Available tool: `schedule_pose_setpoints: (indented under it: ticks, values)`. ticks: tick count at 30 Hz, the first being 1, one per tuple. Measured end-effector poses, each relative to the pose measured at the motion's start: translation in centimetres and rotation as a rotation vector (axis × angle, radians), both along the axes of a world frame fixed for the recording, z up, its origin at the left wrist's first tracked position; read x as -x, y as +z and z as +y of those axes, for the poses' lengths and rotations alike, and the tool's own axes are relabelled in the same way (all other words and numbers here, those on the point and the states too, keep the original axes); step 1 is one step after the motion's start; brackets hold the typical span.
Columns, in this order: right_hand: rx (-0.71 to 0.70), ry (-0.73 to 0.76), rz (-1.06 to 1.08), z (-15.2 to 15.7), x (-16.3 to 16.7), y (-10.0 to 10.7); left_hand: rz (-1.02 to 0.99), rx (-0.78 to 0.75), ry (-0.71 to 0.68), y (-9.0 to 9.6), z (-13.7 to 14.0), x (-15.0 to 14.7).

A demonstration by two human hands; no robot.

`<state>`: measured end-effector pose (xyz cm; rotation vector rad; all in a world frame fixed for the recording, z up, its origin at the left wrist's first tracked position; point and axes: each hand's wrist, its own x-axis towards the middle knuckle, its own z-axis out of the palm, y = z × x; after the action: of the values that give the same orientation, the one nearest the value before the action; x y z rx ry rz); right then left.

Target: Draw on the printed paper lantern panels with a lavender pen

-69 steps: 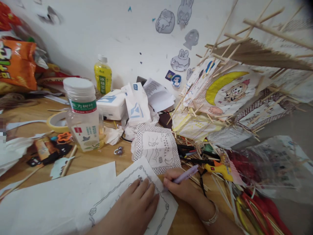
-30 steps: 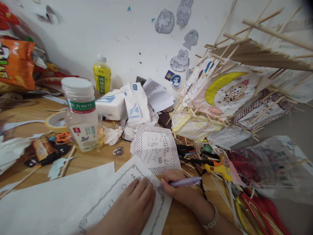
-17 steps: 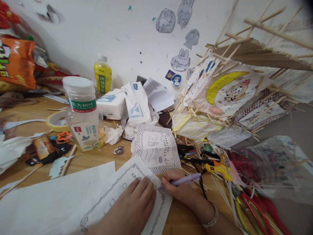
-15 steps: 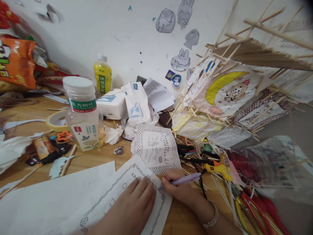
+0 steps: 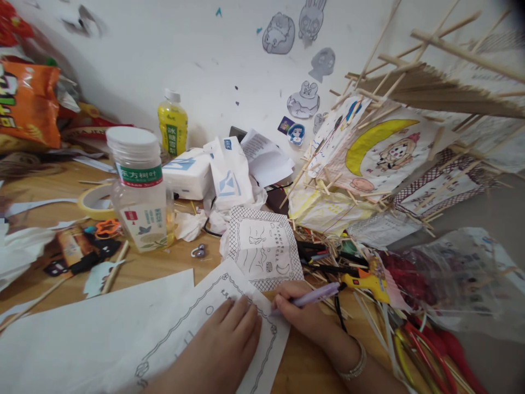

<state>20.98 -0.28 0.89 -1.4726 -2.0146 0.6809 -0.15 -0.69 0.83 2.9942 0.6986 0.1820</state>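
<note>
A white sheet of paper (image 5: 262, 364) with a hand-drawn wavy border lies at the front of the wooden table. My left hand (image 5: 223, 339) rests flat on it, fingers stretched out and covering its middle. Pinched in my right hand (image 5: 301, 312) is a light purple pen (image 5: 318, 294), its tip at the sheet's right border near a small drawn flower. Just beyond the sheet is a finished-looking drawing (image 5: 264, 249) with a cross-hatched frame. To the left, a blank white sheet (image 5: 94, 334) extends partly beside the drawn one.
A clear bottle (image 5: 141, 191) with a white lid, a tape roll (image 5: 96, 202) and tissue packs (image 5: 188, 172) stand behind. On the right are a stick-and-paper lantern frame (image 5: 381, 148), a yellow glue gun (image 5: 365, 283), pliers (image 5: 422, 350) and loose sticks.
The purple pen has tilted slightly, its rear end rising and shifting right, while my right hand moves a little. My left hand stays put on the paper.
</note>
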Motion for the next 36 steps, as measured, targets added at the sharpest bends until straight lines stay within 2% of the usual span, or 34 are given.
schedule_pose_setpoints:
  ticks: [6,11,21,30,36]
  values:
    - [-0.031,0.020,-0.031,0.0,-0.2,-0.3,0.005,0.006,0.004,0.5,-0.1,-0.1]
    - [-0.063,0.040,-0.051,0.0,0.0,-0.3,-0.012,0.041,0.007,0.1,0.1,-0.2]
    - [-0.026,0.055,-0.031,0.1,-0.2,-0.6,0.000,0.057,0.004,0.5,0.0,-0.1]
    - [0.001,0.059,-0.005,0.1,-0.3,-0.7,-0.029,0.035,-0.009,-0.5,0.3,-0.2]
    - [0.030,0.057,0.018,0.1,-0.5,-0.7,-0.026,0.036,0.000,-0.3,0.2,-0.1]
